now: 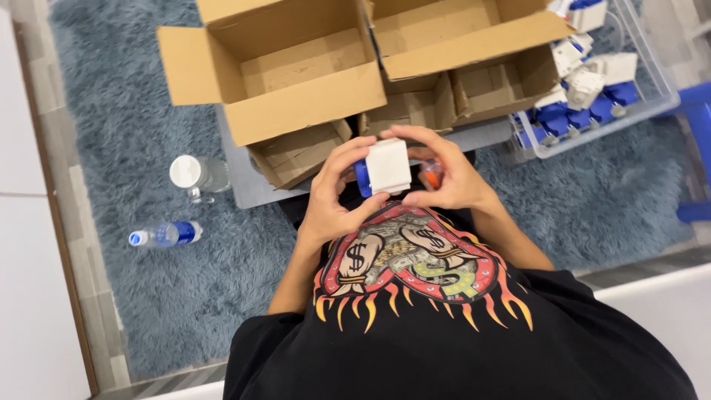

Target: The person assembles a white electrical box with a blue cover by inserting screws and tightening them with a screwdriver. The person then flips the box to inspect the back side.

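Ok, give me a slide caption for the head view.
Both hands, left and right, hold a white-and-blue part above open boxes on grey rug.

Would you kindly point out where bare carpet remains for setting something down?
Free: grey-blue shaggy carpet below the two clear plastic bottles, and right of the hands under the clear plastic bin. Crowded: the open cardboard boxes ahead.

I see my left hand and right hand gripping a white-and-blue plastic block between them, above two open cardboard boxes, with a clear bin of similar parts nearby.
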